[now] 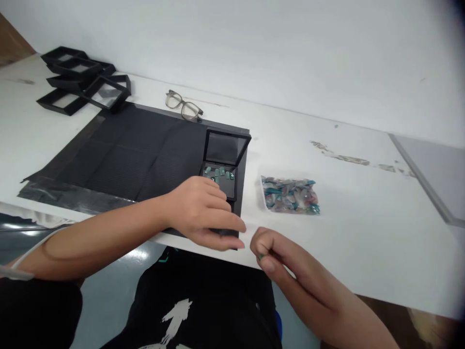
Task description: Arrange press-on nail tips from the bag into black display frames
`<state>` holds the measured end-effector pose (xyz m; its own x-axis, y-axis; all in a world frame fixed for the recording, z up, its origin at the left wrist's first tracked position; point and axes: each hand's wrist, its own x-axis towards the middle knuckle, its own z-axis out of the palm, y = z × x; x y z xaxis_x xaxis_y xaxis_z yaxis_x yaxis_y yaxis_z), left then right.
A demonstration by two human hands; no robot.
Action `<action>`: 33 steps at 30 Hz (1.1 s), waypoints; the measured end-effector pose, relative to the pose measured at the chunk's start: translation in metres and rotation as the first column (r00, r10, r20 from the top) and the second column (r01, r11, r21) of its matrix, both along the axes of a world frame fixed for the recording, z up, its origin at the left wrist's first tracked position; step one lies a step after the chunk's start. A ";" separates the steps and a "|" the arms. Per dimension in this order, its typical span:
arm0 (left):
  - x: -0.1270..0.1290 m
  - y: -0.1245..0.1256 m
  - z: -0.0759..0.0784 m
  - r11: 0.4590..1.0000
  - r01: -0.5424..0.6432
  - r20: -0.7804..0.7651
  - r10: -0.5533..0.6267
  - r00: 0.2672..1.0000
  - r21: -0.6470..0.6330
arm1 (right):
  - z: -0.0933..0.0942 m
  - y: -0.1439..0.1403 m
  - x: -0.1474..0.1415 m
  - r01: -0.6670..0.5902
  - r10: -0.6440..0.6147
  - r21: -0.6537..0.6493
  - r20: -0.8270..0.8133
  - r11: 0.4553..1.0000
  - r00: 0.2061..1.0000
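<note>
My left hand hovers over the front of a small black display box, palm down. Its thumb and forefinger are apart with nothing between them. The box's clear-windowed lid stands raised at the back. Several green press-on nails lie inside, some partly covered by my hand. At the table's front edge, my right hand is closed in a pinch on a small green piece, apparently another press-on nail, mostly hidden by the fingers. Beyond the right hand sits a clear tub heaped with teal, pink and clear nails.
A black ribbed mat lies under the box on the white table. Black frame boxes are piled at the back left. Eyeglasses rest behind the mat, near the white wall. A grey-edged panel lies at the right.
</note>
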<state>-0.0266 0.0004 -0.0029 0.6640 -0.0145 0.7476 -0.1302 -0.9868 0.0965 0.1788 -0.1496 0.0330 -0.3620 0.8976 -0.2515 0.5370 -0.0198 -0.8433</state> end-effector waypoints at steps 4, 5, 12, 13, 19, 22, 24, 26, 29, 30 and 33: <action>0.000 -0.002 0.000 1.000 -0.007 0.022 0.007 1.000 -0.018 | -0.010 0.027 -0.003 -0.001 -0.012 -0.082 -0.155 0.997 0.988; -0.001 0.000 0.000 0.999 -0.016 0.025 0.017 1.000 -0.037 | -0.011 0.034 -0.002 -0.021 0.004 -0.095 -0.178 0.995 0.984; -0.009 0.009 0.002 0.987 0.018 -0.003 -0.019 1.000 -0.161 | -0.008 0.064 -0.001 -0.077 0.029 -0.138 -0.324 0.987 0.946; -0.009 0.010 0.002 0.985 0.024 -0.004 -0.025 1.000 -0.173 | -0.008 0.066 0.000 -0.075 0.027 -0.142 -0.315 0.987 0.949; -0.004 0.006 0.001 0.936 0.035 0.045 -0.021 0.999 -0.350 | -0.013 0.074 0.002 0.008 -0.013 -0.019 -0.246 1.000 0.969; -0.002 0.004 0.000 0.907 -0.037 0.066 0.071 0.995 -0.420 | -0.022 0.073 -0.002 0.122 -0.092 0.088 -0.287 0.989 0.954; -0.004 0.005 -0.001 0.921 -0.110 0.075 0.148 0.986 -0.373 | -0.027 0.071 -0.007 0.194 -0.145 0.122 -0.329 0.973 0.933; -0.006 0.007 -0.001 0.957 -0.152 0.104 0.182 0.978 -0.249 | -0.031 0.068 -0.012 0.266 -0.198 0.147 -0.363 0.953 0.910; -0.011 0.012 0.001 0.985 -0.169 0.116 0.172 0.978 -0.036 | -0.032 0.064 -0.017 0.422 -0.312 0.215 -0.407 0.881 0.859; -0.012 0.013 0.003 0.986 -0.169 0.109 0.166 0.980 0.016 | -0.032 0.063 -0.018 0.464 -0.339 0.243 -0.419 0.852 0.842; -0.014 0.014 0.008 0.978 -0.182 0.080 0.174 0.982 0.106 | -0.032 0.061 -0.020 0.468 -0.325 0.316 -0.412 0.825 0.851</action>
